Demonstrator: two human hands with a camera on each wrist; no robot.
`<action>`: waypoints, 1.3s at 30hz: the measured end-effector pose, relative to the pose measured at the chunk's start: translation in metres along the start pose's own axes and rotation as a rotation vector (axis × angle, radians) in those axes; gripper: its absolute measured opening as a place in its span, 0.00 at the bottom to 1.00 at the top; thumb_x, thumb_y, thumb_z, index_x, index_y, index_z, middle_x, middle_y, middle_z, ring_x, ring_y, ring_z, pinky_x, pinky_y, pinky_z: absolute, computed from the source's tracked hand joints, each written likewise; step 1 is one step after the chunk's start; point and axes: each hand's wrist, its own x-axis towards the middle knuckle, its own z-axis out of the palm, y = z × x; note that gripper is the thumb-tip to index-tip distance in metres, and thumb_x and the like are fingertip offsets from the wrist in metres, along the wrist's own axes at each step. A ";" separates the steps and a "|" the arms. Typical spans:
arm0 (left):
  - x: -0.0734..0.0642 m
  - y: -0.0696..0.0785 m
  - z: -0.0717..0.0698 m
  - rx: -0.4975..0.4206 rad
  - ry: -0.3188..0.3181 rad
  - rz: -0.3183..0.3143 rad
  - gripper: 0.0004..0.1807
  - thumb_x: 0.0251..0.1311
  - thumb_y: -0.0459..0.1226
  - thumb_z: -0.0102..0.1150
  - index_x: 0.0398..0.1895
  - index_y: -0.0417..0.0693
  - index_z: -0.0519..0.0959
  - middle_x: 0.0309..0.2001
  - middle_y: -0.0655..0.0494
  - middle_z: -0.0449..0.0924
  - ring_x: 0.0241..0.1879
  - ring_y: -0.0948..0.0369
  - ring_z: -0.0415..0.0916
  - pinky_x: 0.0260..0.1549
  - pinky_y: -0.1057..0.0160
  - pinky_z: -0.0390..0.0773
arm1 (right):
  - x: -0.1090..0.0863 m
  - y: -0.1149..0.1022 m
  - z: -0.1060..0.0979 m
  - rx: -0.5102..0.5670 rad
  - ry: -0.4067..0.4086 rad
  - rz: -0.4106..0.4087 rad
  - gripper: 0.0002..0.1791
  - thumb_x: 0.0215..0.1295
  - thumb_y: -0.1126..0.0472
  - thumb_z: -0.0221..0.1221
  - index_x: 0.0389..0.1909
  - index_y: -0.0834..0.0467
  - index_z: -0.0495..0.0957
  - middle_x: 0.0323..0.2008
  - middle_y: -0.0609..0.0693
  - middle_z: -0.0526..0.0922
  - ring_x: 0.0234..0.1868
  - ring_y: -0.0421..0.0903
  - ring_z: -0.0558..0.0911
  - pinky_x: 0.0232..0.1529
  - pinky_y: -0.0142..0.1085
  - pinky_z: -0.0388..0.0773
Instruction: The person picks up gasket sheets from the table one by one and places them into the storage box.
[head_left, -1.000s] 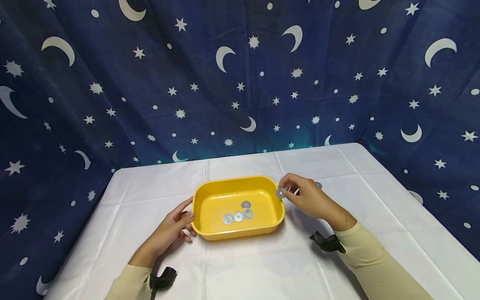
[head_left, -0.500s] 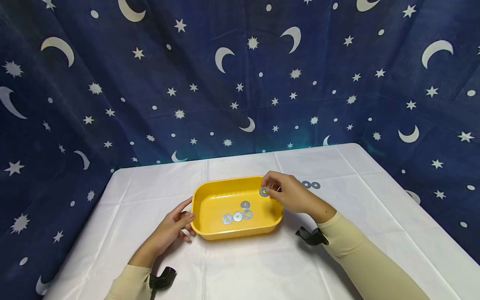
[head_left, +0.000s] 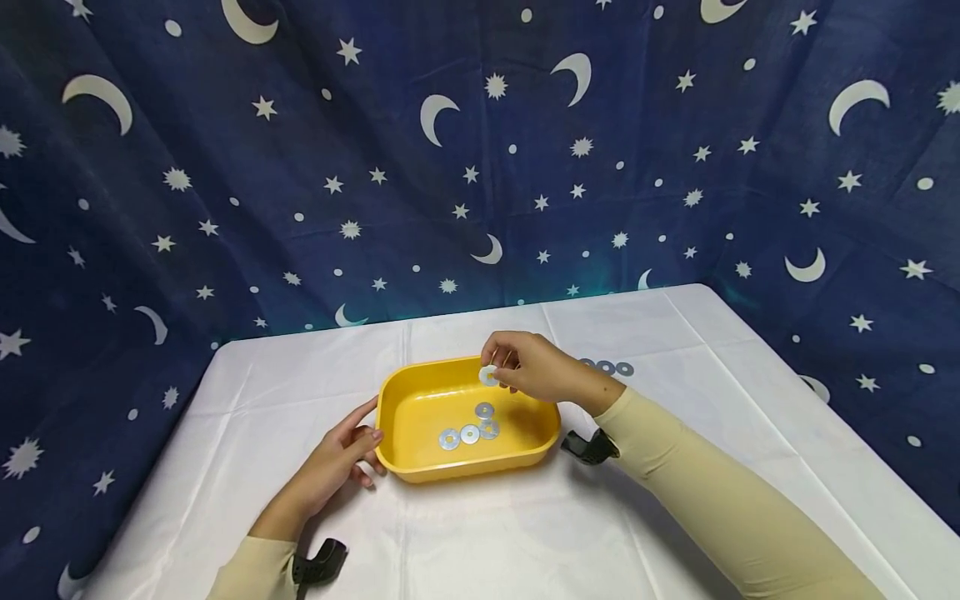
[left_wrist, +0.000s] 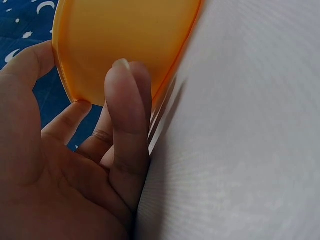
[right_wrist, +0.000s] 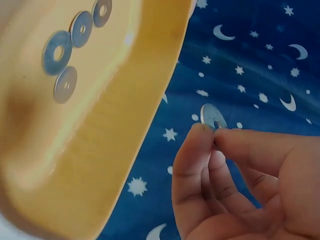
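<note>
In the head view my right hand (head_left: 542, 365) pinches a flat metal washer (head_left: 488, 376) between thumb and fingertips, above the far part of a yellow plastic tray (head_left: 468, 472). The right wrist view shows that washer (right_wrist: 213, 116) upright at the fingertips. Several similar washers (head_left: 449, 439) lie flat on the tray floor, grouped toward its middle. At the tray's left end my left hand (head_left: 333, 462) grips the rim, thumb on the near side and fingers along the outside. Up close in the left wrist view, the index finger touches the tray edge (left_wrist: 59, 65).
Three more washers (head_left: 606, 367) lie in a row on the white cloth, right of the tray and partly behind the right forearm. The table (head_left: 480, 542) is covered in white cloth. A dark blue curtain (head_left: 420, 175) with moons and stars hangs behind it.
My right hand has carried the washer leftward from the tray's right rim to over its inside. Washers on the cloth have come into view behind it. The left hand keeps its hold.
</note>
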 end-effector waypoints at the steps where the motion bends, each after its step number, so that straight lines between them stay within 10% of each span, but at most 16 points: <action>1: -0.001 0.000 0.000 0.000 0.004 0.001 0.32 0.63 0.47 0.52 0.68 0.72 0.53 0.42 0.44 0.70 0.30 0.52 0.80 0.24 0.58 0.82 | 0.004 -0.002 0.002 0.010 -0.013 0.003 0.08 0.60 0.68 0.57 0.37 0.52 0.73 0.31 0.52 0.76 0.31 0.56 0.81 0.30 0.38 0.82; 19: -0.002 0.001 0.000 0.009 0.012 0.014 0.32 0.63 0.47 0.52 0.68 0.70 0.54 0.44 0.43 0.70 0.30 0.52 0.80 0.24 0.58 0.82 | 0.047 -0.007 0.035 0.005 -0.161 0.023 0.09 0.59 0.73 0.54 0.37 0.57 0.75 0.31 0.54 0.75 0.31 0.60 0.81 0.33 0.38 0.82; 39: -0.003 0.004 -0.002 -0.008 -0.009 0.004 0.31 0.64 0.46 0.50 0.69 0.70 0.52 0.44 0.43 0.70 0.31 0.52 0.79 0.24 0.59 0.81 | 0.073 -0.011 0.059 -0.135 -0.278 -0.013 0.10 0.58 0.72 0.57 0.38 0.56 0.78 0.33 0.52 0.78 0.28 0.42 0.75 0.27 0.28 0.76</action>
